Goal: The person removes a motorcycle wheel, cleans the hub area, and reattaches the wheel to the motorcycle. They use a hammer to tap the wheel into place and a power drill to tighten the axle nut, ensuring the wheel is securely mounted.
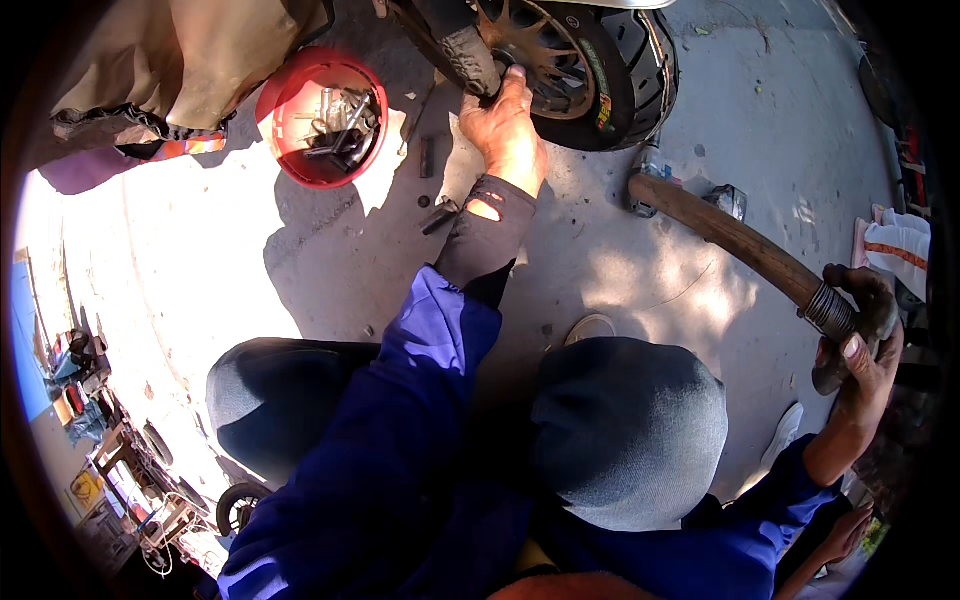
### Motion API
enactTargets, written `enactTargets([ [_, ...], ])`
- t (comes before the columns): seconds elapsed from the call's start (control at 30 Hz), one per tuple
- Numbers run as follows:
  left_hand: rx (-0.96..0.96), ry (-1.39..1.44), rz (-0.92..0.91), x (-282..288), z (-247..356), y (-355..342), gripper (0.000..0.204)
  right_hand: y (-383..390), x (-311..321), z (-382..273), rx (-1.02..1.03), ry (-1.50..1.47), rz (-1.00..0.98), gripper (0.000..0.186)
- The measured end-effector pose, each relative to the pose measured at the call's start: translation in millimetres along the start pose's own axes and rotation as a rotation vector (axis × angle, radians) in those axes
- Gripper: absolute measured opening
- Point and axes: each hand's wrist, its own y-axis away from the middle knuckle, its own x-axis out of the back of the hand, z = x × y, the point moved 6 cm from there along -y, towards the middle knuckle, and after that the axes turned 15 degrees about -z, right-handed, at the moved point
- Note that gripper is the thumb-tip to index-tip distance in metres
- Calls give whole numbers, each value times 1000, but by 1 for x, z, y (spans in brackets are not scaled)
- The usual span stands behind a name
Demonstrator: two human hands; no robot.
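Note:
My left hand (505,130), in a dark wrist cover, reaches to the hub of a motorcycle wheel (603,85), beside the lower fork leg (468,55). Its fingers are curled around something dark at the axle; what it is, I cannot make out. Out to the right, my right hand (868,325) is wrapped around the wire-bound end of a hammer (740,232) with a worn wooden handle. The grey metal head at the handle's other end points toward the wheel and seems held above the floor.
A red bowl (278,120) of metal sockets stands left of the wheel. Loose on the concrete lie a dark socket (440,217) and a short metal cylinder (428,157). A light shoe (785,432) and another person's hand (848,532) show at lower right. Clutter lines the left rim.

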Motion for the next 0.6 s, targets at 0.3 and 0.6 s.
enactTargets([
  [0.3,73,-94,-23,-2,-4,-4,43,-30,-85,95,-474,-300,-170,48],
  [0.6,70,-113,-64,15,-1,-12,46,-90,-120,129,-186,-687,-371,75],
])
